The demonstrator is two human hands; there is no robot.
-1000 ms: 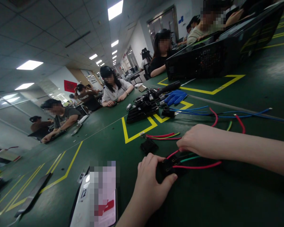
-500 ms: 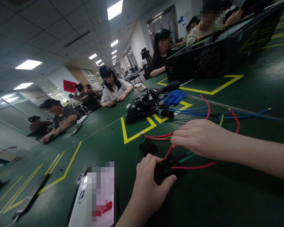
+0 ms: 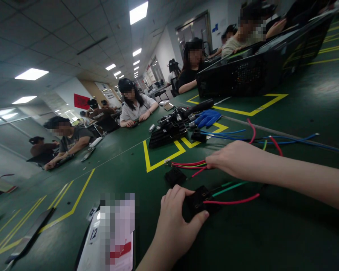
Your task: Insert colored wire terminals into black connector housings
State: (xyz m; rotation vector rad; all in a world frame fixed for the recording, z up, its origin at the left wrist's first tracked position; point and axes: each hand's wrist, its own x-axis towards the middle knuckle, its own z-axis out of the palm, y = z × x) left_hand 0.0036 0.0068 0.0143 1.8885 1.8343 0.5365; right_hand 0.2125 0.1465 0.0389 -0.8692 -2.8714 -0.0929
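My left hand (image 3: pixel 173 222) is closed on a small black block (image 3: pixel 199 201) lying on the green table (image 3: pixel 271 241), thumb on its near side. A red wire (image 3: pixel 233 201) and a green wire (image 3: pixel 228 188) run out of the block to the right. My right hand (image 3: pixel 234 160) pinches the end of another red wire (image 3: pixel 199 172) just above the table, beside a bundle of red and green wires (image 3: pixel 188 164). A second small black block (image 3: pixel 174 175) lies in front of the left hand.
A phone (image 3: pixel 115 241) lies at my near left. A pile of black parts (image 3: pixel 169 130), a blue glove (image 3: pixel 207 117) and blue wires (image 3: pixel 293 142) sit further out among yellow tape lines. A black computer case (image 3: pixel 243 75) stands behind. Several people sit along the table's far side.
My right hand pulled a red wire's end up out of the black block, then carried it away to the left, towards the wire bundle. The left hand kept holding the block.
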